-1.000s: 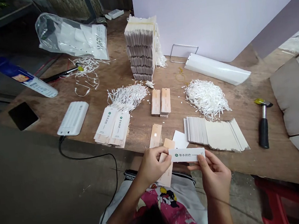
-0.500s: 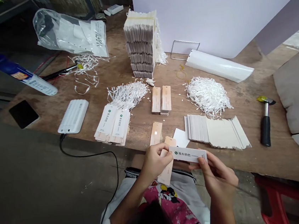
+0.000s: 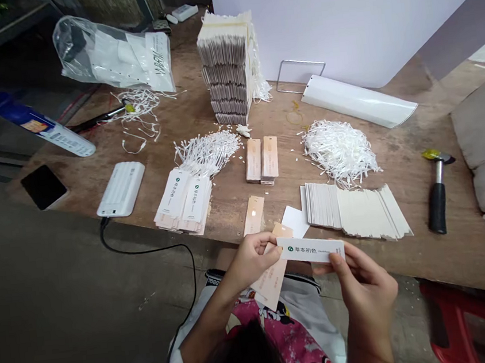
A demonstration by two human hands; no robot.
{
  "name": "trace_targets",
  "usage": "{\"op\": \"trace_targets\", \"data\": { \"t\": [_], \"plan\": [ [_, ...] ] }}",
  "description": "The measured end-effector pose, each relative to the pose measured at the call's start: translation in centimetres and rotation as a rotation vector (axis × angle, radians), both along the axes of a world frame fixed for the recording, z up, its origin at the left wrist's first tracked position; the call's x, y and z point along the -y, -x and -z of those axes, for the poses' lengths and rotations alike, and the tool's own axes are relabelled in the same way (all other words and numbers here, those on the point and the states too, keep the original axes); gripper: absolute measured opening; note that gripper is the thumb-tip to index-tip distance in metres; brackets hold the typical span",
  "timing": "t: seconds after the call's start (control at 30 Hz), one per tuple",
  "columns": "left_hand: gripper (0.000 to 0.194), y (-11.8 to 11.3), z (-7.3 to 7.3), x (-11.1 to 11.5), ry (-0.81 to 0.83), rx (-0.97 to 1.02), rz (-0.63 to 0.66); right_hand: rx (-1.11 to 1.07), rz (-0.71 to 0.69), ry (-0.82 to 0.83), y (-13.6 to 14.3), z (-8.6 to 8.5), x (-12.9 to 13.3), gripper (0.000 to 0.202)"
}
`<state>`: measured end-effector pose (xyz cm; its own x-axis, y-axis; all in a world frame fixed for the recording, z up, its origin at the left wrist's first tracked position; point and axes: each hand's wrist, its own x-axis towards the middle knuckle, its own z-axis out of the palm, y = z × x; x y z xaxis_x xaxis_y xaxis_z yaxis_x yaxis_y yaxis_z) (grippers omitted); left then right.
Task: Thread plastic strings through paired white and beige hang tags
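1. Tag (image 3: 310, 249): held level between the two hands near the front edge of the table (image 3: 401, 170), its white face, green mark and dark lettering towards the viewer.
2. Left hand (image 3: 257, 258): thumb and fingers are closed in a pinch on the tag's left end.
3. Right hand (image 3: 368, 284): the thumb presses on the tag's right end with the fingers behind it, so the hand is nearly closed there, the palm loosely curved.
4. Peach tags (image 3: 273, 282) overlap just below the left hand; I cannot tell whether its fingers grip them too.
5. Beyond the hands, a single peach tag (image 3: 253, 215) and a white card (image 3: 295, 221) lie near the front edge. The card lies just beside a row of blank cards (image 3: 362, 212).
6. Past that row is a heap of white strings (image 3: 341, 151); to its left stand two small peach stacks (image 3: 261, 159), side by side.
7. Further left, strung tags (image 3: 184, 199) lie in two piles, their strings (image 3: 208, 150) spread away from the person.
8. A tall stack (image 3: 226, 67) of bundled cards stands behind.
9. A hammer (image 3: 437, 201) lies at the right; a power bank (image 3: 121, 188) and phone (image 3: 44, 186) lie at the left.
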<state>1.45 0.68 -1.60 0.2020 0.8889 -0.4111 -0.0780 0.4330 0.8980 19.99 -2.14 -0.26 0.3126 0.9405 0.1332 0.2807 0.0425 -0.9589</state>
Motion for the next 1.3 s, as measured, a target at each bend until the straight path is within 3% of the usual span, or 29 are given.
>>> {"op": "trace_targets", "data": {
  "t": [0.1,0.33,0.6,0.73,0.87,1.07,1.2,1.3],
  "plan": [
    [0.030,1.0,-0.3,-0.3,0.058,0.142,0.071,-0.178,0.017,0.063,0.0,0.6,-0.4,0.021],
    [0.044,2.5,0.0,-0.7,0.094,0.131,0.203,-0.335,-0.044,0.145,-0.1,0.3,-0.6,0.019],
    [0.037,3.3,0.4,-0.8,0.025,0.111,0.242,-0.382,-0.134,0.117,-0.4,0.7,-0.9,0.015],
    [0.032,4.2,0.2,-0.7,-0.004,-0.025,0.392,-0.340,-0.236,0.174,-1.1,1.3,-0.5,0.015],
    [0.023,4.7,-0.9,-0.6,-0.152,-0.247,0.516,-0.354,-0.322,0.230,-2.2,2.1,0.3,0.016],
    [0.017,4.4,-1.8,-1.1,-0.282,-0.065,0.739,-0.516,-0.447,0.289,-3.0,2.4,1.2,0.013],
    [0.019,4.0,-2.4,-1.5,-0.260,-0.223,0.685,-0.507,-0.390,0.258,-2.7,2.1,1.1,0.012],
    [0.016,3.9,-3.8,-1.8,-0.243,-0.368,0.638,-0.503,-0.283,0.216,-2.5,1.9,1.0,0.009]
  ]
}}
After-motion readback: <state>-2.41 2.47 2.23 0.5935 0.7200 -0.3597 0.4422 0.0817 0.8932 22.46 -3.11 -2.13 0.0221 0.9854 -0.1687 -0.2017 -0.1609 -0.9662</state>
